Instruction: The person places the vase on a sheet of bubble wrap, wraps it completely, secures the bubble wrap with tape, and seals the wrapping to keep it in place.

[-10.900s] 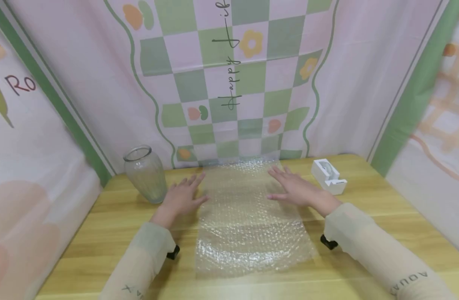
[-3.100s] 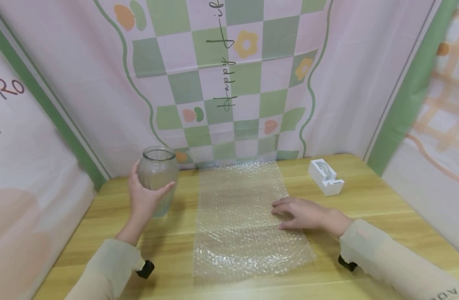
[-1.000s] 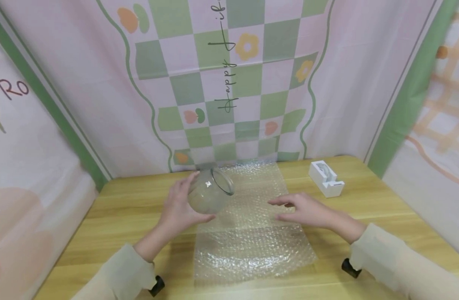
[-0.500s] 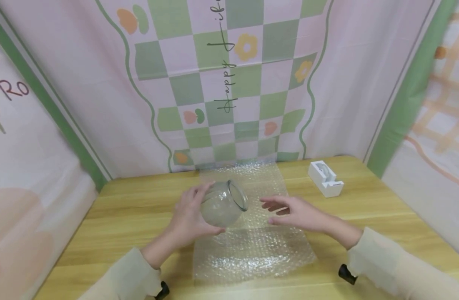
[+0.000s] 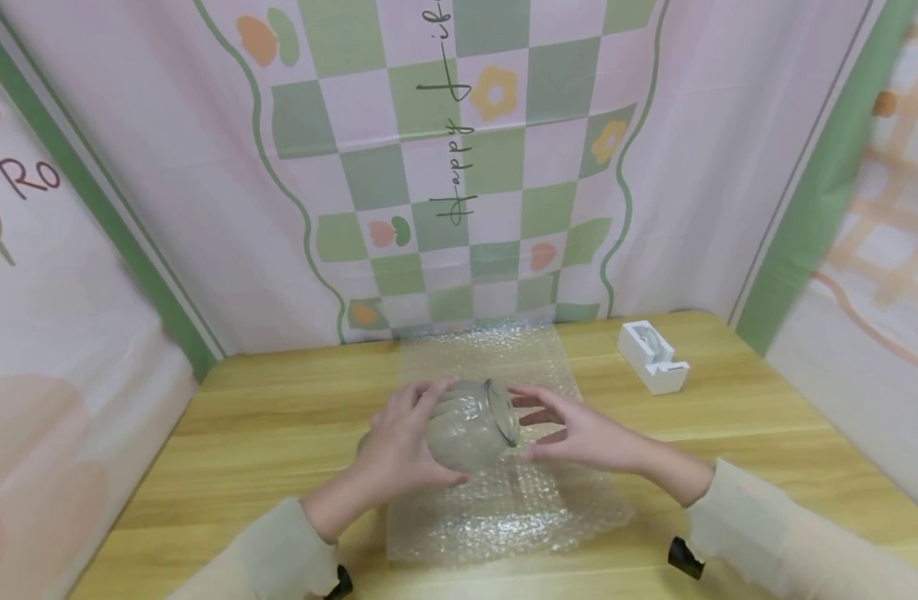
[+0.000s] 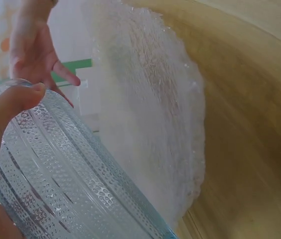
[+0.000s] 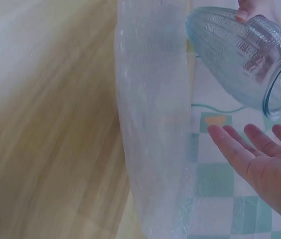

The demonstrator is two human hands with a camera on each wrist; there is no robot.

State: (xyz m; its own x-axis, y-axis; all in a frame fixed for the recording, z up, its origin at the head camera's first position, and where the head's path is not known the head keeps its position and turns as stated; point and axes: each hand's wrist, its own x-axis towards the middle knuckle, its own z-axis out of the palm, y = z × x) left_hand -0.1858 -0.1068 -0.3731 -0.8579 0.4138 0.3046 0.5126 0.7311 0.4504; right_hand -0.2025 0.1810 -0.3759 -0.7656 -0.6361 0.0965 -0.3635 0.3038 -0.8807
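Note:
A clear ribbed glass vase (image 5: pixel 468 435) lies tipped on its side in the air, its mouth toward the right. My left hand (image 5: pixel 400 448) grips it round the body, thumb on the near side. Dotted texture covers the vase (image 6: pixel 75 169) in the left wrist view. Close to the mouth, my right hand (image 5: pixel 589 433) has its fingers spread and holds nothing; whether the thumb touches the rim I cannot tell. Beneath both hands a sheet of bubble wrap (image 5: pixel 496 529) is spread flat. The right wrist view shows the vase (image 7: pixel 230 47) raised above the bubble wrap (image 7: pixel 150 99).
A white tape dispenser (image 5: pixel 654 358) with a roll in it stands at the back right of the wooden table (image 5: pixel 263 417). A patterned curtain (image 5: pixel 496 183) hangs along the table's back edge, and more cloth hangs at both sides.
The vase has gone from upright at the left to tipped sideways over the bubble wrap, carried rightward and nearer by my left hand. My right hand has shifted slightly left, to the vase's mouth.

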